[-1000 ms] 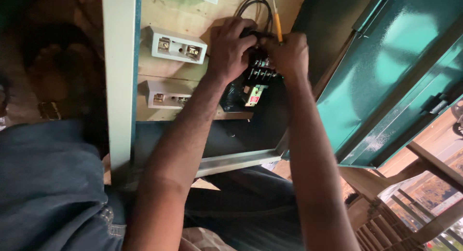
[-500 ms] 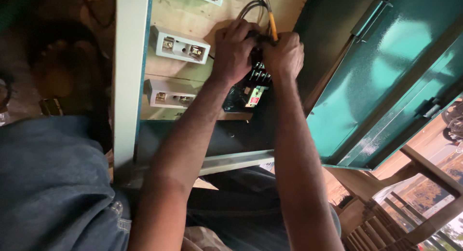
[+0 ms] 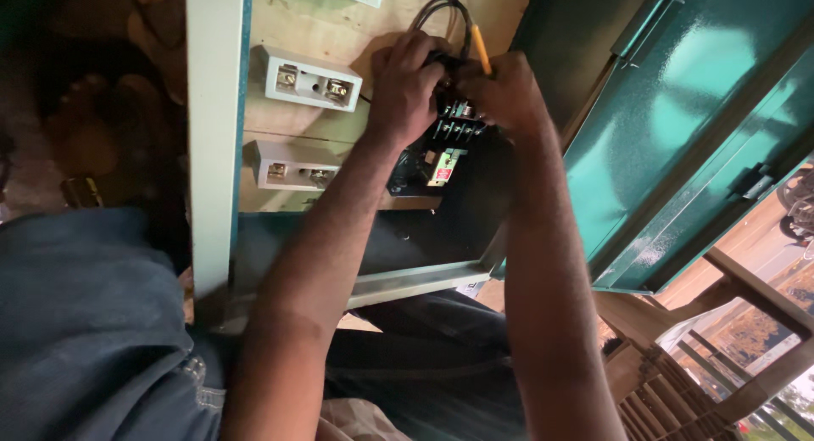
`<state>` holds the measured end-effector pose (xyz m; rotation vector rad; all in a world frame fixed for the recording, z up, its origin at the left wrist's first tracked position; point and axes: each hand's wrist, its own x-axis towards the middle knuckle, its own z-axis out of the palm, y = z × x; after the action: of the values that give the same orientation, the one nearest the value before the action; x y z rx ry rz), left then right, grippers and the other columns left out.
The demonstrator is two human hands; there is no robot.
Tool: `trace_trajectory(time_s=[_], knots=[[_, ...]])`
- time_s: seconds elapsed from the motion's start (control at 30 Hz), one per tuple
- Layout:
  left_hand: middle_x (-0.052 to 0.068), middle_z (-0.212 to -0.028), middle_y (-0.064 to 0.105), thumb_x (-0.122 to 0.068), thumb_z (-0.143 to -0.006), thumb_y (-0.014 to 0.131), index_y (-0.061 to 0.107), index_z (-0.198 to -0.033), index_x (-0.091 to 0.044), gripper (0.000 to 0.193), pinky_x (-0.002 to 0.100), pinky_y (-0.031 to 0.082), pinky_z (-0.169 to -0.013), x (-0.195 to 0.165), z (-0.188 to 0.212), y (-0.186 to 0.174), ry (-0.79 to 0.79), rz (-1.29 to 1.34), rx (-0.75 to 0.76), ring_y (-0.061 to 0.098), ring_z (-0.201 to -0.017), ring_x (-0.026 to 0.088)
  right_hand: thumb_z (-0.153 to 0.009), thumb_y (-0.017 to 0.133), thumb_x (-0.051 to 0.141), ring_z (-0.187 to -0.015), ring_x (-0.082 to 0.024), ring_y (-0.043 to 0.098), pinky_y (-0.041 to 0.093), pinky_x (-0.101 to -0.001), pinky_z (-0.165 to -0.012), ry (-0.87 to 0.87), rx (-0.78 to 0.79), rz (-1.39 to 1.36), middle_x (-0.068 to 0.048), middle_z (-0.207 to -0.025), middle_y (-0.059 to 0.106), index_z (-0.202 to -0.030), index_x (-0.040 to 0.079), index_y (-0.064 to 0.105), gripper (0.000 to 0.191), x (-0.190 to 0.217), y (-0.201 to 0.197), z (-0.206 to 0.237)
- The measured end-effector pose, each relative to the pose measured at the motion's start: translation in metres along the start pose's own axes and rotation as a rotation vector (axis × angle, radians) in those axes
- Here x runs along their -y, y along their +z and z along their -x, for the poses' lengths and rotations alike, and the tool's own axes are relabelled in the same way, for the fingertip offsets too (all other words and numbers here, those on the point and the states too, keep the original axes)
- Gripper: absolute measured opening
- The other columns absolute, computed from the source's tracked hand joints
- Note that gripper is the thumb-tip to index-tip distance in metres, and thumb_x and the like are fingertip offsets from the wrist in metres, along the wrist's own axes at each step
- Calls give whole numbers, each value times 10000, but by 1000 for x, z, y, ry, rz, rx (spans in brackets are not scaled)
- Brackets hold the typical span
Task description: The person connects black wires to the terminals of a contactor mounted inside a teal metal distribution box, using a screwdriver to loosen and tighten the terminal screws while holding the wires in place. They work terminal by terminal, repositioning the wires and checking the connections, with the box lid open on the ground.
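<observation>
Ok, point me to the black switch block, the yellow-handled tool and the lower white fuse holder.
black switch block (image 3: pixel 441 148): head view, on its lower body beside the label.
yellow-handled tool (image 3: pixel 480 49): head view, on the yellow shaft above the right hand.
lower white fuse holder (image 3: pixel 292 165): head view, on its front face.

Drifting slightly rightward in view across the wooden board (image 3: pixel 339 34), with the left hand (image 3: pixel 407 85) and right hand (image 3: pixel 504 89) closing tighter together over the black switch unit (image 3: pixel 445 144); yellow screwdriver (image 3: pixel 480 49) tilting a little more upright.
</observation>
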<state>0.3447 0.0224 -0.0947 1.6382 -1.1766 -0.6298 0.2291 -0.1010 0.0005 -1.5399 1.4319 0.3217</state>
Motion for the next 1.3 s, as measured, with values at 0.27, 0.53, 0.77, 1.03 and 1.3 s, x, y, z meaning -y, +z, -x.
trace_trajectory(time_s=[0.27, 0.53, 0.77, 1.03, 1.3], knots=[[3, -1297, 618, 25, -776, 741, 727, -978, -129, 254, 473, 400, -1021, 5, 1, 3, 16, -14, 53, 529, -1295, 251, -878, 834, 136, -732, -249, 719, 532, -350, -627, -484, -182, 515, -117, -825, 717, -1080, 77, 811, 212, -11, -18, 5], [31, -1289, 611, -4, -755, 712, 753, -1023, -147, 306, 487, 405, -993, 8, 1, 3, 14, -25, 34, 522, -1296, 281, -833, 777, 116, -992, -315, 709, 578, -442, -731, -727, -163, 857, -82, -1242, 642, -1139, 201, 802, 318, 10, -13, 10], [42, -1302, 620, -16, -756, 692, 734, -961, -105, 227, 492, 396, -1005, 11, -1, 11, -6, -8, 34, 526, -1294, 281, -805, 743, -16, -987, -257, 705, 590, -388, -756, -802, -121, 924, -31, -1306, 636, -1084, 224, 803, 373, 1, -20, -11], [18, -1318, 629, 34, -788, 690, 735, -989, -93, 242, 470, 394, -1052, 6, 2, 18, -17, 30, 44, 534, -1326, 259, -856, 747, 0, -959, -310, 686, 574, -431, -778, -819, -206, 590, -98, -1136, 622, -1141, 137, 776, 318, -26, -6, -15], [110, -1387, 574, 18, -784, 710, 700, -1087, -55, 312, 496, 467, -1128, 10, 5, 2, 104, 123, -63, 540, -1328, 332, -880, 717, 25, -931, -336, 686, 556, -461, -737, -788, -155, 694, -101, -1079, 603, -1104, 124, 765, 249, -14, -6, -14]])
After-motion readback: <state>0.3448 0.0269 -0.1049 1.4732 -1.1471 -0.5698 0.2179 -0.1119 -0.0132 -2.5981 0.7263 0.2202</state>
